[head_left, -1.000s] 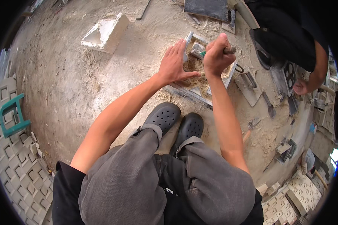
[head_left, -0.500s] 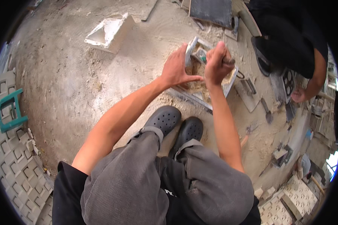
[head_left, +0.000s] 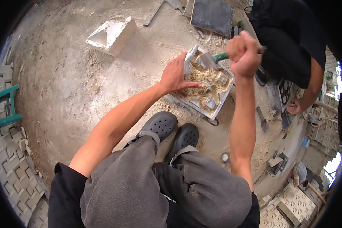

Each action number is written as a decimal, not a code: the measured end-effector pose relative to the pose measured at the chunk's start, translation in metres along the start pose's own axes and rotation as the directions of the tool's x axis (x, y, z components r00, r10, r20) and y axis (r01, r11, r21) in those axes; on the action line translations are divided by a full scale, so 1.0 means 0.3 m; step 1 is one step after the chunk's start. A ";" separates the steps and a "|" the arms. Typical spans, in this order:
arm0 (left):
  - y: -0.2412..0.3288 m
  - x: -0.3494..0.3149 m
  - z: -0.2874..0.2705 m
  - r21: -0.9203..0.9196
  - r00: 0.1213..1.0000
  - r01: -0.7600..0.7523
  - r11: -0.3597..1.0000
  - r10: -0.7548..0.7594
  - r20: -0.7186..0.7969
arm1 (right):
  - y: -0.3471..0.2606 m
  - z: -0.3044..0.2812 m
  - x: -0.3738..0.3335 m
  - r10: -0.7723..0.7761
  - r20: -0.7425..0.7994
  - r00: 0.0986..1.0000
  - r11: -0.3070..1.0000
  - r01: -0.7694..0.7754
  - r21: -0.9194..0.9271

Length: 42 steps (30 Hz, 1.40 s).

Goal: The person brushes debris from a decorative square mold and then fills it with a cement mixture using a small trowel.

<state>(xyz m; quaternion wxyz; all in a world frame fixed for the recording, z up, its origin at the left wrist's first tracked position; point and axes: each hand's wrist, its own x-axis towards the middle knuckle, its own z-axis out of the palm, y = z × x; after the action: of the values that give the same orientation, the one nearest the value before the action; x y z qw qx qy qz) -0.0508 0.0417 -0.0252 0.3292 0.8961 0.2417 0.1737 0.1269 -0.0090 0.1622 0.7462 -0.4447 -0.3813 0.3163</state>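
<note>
A shallow rectangular mould frame (head_left: 225, 99) with pale, dusty rims lies on the ground in front of my feet. Inside it is sandy yellowish material (head_left: 198, 76) with several grey chips. My left hand (head_left: 174, 76) lies along the frame's left side, fingers stretched and the thumb spread over the sandy fill. In my right hand (head_left: 244, 55) is a scraper (head_left: 208, 60), gripped by its green handle above the frame's far right corner. The scraper's flat metal blade points left, over the far part of the fill. My fist covers most of the handle.
A white plaster block (head_left: 119, 36) stands at the far left. A dark slab (head_left: 212, 17) lies beyond the frame. To the right a co-worker's hand (head_left: 293, 106) is near a dark mould with round holes (head_left: 284, 90). A teal stool (head_left: 5, 106) and patterned tiles (head_left: 15, 167) line the left.
My right hand has moved right with the scraper, uncovering its blade and more of the fill. The frame looks turned a little. My left hand has stayed on its left side.
</note>
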 end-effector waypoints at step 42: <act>-0.005 0.031 -0.009 0.040 0.982 -0.188 0.981 0.188 -0.009 | 0.077 -0.007 -0.110 -0.160 -0.248 0.956 0.954 0.085 -0.288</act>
<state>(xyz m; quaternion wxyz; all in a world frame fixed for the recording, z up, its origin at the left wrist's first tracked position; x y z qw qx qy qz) -0.0449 0.0492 -0.0229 0.2923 0.9200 0.1615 0.2052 0.1090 -0.0272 0.1311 0.7404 -0.5577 -0.3440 0.1499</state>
